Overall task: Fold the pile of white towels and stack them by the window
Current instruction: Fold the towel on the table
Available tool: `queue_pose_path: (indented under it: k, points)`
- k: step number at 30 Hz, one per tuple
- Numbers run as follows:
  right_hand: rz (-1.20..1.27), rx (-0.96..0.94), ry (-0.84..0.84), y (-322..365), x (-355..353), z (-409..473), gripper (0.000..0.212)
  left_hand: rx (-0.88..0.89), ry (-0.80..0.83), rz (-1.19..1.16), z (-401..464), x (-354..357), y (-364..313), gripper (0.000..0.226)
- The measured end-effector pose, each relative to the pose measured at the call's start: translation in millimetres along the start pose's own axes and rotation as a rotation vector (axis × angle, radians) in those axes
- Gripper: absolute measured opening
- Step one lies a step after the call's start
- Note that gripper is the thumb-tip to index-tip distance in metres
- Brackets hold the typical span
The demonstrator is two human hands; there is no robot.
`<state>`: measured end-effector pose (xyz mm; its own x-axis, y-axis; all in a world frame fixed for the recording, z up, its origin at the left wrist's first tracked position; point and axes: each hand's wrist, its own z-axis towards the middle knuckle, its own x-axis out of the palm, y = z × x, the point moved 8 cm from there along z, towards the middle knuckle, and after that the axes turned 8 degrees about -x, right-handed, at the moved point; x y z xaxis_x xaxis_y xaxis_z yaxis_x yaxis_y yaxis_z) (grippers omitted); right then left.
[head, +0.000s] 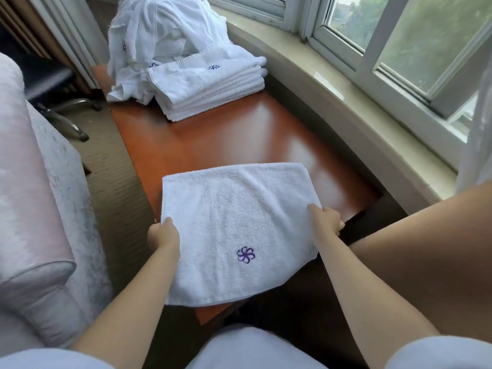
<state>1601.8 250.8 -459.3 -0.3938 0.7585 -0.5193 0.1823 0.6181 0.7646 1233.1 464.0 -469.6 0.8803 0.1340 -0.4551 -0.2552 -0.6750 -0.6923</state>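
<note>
The folded white towel (pixel 234 225) lies on the near end of the wooden table (pixel 239 137), and its near edge hangs over the table's near edge. The left hand (pixel 163 235) pinches its left side. The right hand (pixel 326 218) pinches its right side. The towel sits between both hands, equally close to each. Its long way runs near to far. The flower mark (pixel 245 254) sits by the near edge. The stack of folded towels (pixel 210 86) waits at the far end, beside the messy pile (pixel 157 30).

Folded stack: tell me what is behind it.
Behind the folded stack an unfolded pile of white towels rises on the wooden table. The pile's base and table behind are hidden.
</note>
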Motion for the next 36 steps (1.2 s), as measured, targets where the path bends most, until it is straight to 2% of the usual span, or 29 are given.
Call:
queue_pose_path:
  k: [2, 5, 8, 12, 15, 17, 19, 22, 25, 26, 27, 29, 30, 32, 36]
  points:
    - [0.194, -0.068, -0.085, 8.1, -9.2, -12.8, 0.021, 0.065, -0.009, -0.101, -10.9, -11.4, -7.9, 0.041]
    - [0.441, -0.076, -0.229, 12.7, -35.4, -28.7, 0.045, 0.125, -0.096, -0.316, -23.5, -37.4, -13.9, 0.055]
    - [0.637, -0.078, -0.304, 20.5, -58.5, -39.3, 0.042, 0.147, -0.187, -0.421, -54.1, -70.0, -20.6, 0.053]
    - [0.642, -0.179, -0.378, 33.9, -76.8, -55.5, 0.045, 0.209, -0.229, -0.535, -92.8, -96.3, -21.4, 0.040]
    - [0.650, -0.196, -0.414, 34.5, -81.6, -58.7, 0.048, 0.255, -0.241, -0.558, -106.5, -104.8, -23.7, 0.020]
    - [0.638, -0.189, -0.414, 36.9, -78.5, -56.1, 0.038, 0.242, -0.243, -0.530, -101.1, -103.7, -27.0, 0.015]
    - [0.625, -0.168, -0.409, 42.7, -71.2, -50.5, 0.028, 0.212, -0.245, -0.470, -89.8, -98.6, -32.9, 0.022]
    - [0.538, -0.158, -0.389, 53.0, -50.3, -30.8, 0.030, 0.191, -0.230, -0.382, -63.1, -79.1, -46.4, 0.032]
    - [0.317, -0.229, -0.248, 76.4, -11.8, 0.4, 0.024, 0.165, -0.168, -0.236, -18.0, -47.0, -62.4, 0.036]
    - [0.163, -0.231, -0.150, 80.5, 7.0, 13.2, 0.031, 0.181, -0.132, -0.115, -0.7, -33.0, -69.6, 0.041]
    - [-0.005, -0.197, -0.057, 78.0, 25.8, 26.1, 0.047, 0.196, -0.096, 0.049, 17.2, -17.5, -73.3, 0.044]
    - [-0.207, -0.087, 0.041, 60.0, 51.6, 44.6, 0.066, 0.215, -0.028, 0.382, 44.0, 10.6, -68.6, 0.039]
    - [-0.252, -0.040, 0.048, 49.2, 58.6, 49.6, 0.067, 0.216, 0.007, 0.484, 51.7, 21.2, -62.0, 0.034]
    - [-0.357, -0.015, 0.010, 34.1, 62.8, 51.9, 0.064, 0.232, 0.020, 0.540, 56.6, 28.7, -51.4, 0.029]
    - [-0.444, -0.047, -0.105, 27.8, 58.4, 42.8, 0.062, 0.325, -0.106, 0.646, 53.7, 24.4, -48.4, 0.036]
